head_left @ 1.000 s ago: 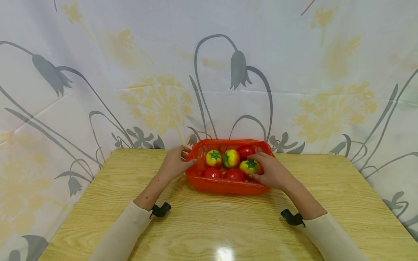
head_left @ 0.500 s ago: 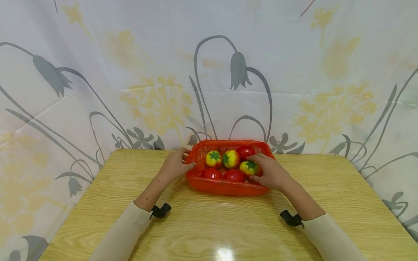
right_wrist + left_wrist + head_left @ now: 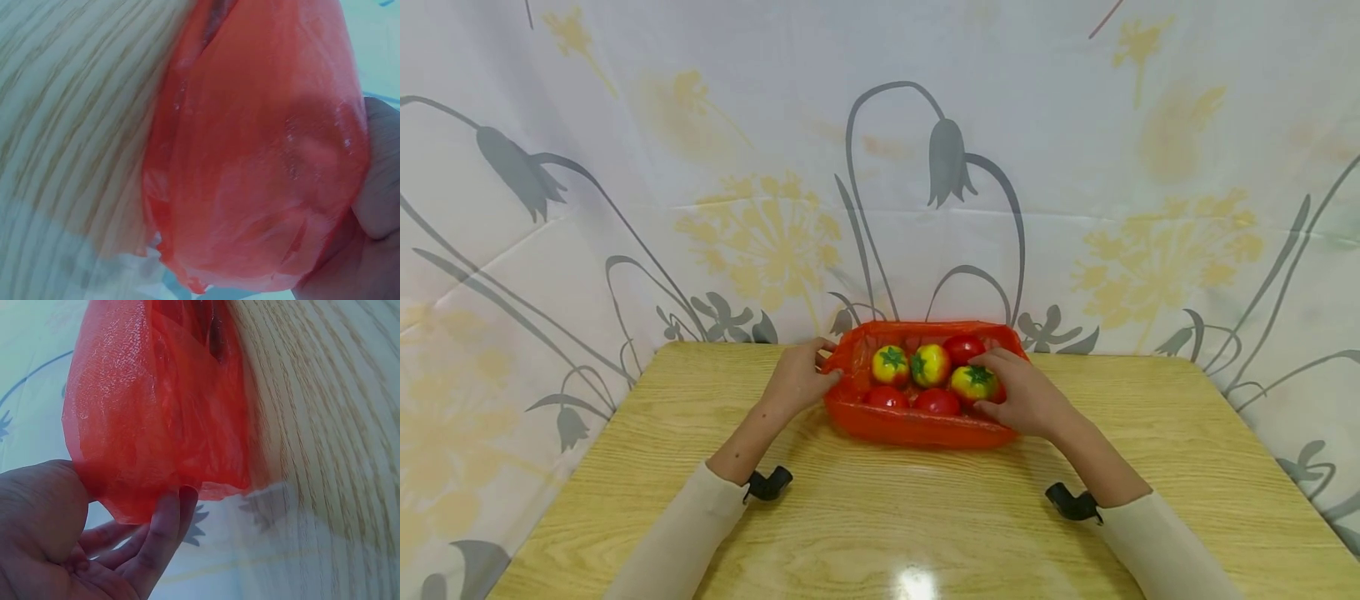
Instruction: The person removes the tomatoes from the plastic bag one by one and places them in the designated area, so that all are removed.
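Observation:
A container wrapped in a translucent red plastic bag (image 3: 917, 432) stands on the wooden table near the back. Inside lie several shiny toy tomatoes; some show yellow tops with green calyxes, others only red skin. My left hand (image 3: 793, 379) pinches the container's left end, thumb toward the rim and fingers outside; the left wrist view shows these fingers (image 3: 153, 550) against the bag. My right hand (image 3: 1026, 396) reaches over the right end and grips a yellow-topped tomato (image 3: 973, 383). In the right wrist view the red bag wall (image 3: 250, 156) hides the fingertips.
The container's far side stands close to a patterned white cloth backdrop (image 3: 895, 250). Wood-grain tabletop (image 3: 880, 517) lies in front and to both sides. Each wrist carries a small black camera mount (image 3: 767, 483) above a beige sleeve.
My left hand and the container's left end have shifted very slightly to the left. The right hand stays on the same tomato.

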### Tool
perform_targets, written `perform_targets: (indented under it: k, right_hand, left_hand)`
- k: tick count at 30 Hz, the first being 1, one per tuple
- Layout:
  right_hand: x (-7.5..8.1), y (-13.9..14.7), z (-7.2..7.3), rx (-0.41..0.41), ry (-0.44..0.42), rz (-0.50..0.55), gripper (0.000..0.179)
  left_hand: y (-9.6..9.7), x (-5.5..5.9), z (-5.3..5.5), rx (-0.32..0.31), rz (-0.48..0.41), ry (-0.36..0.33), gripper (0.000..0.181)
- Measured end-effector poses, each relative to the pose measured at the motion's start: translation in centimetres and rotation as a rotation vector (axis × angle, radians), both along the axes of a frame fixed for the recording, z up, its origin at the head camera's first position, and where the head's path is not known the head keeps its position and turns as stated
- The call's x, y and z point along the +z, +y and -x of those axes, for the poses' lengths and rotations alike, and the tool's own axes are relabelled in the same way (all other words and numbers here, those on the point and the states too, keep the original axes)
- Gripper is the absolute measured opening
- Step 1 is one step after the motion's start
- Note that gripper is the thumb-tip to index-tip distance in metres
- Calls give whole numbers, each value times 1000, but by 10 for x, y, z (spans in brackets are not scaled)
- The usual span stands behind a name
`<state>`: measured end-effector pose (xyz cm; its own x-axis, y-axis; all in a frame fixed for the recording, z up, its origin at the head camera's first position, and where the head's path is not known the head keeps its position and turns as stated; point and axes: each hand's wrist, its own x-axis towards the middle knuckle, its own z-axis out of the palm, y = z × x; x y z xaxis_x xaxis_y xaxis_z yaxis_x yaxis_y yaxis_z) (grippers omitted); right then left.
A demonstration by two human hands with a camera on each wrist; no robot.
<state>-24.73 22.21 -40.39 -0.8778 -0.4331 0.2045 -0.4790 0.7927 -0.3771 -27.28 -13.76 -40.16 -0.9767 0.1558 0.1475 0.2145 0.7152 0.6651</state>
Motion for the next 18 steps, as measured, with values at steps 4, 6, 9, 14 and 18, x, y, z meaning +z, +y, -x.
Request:
perform_targets:
  k: [4, 6, 9, 14, 18]
  right_hand:
    - [4, 0, -3, -13, -1, 20, 55]
    - [6, 0, -5, -17, -1, 27, 54]
    - [9, 1, -8, -18, -7, 36, 55]
    - [16, 4, -11, -8, -3, 59, 55]
    - [19, 8, -13, -8, 16, 73, 53]
  left_hand:
    - [0, 1, 0, 0, 6, 14, 38]
    - [0, 1, 0, -1, 7, 20, 36]
    - [-1, 1, -1, -2, 6, 26, 35]
    - [0, 1, -2, 5, -4, 28, 34]
    - [0, -3, -3, 19, -16, 23, 36]
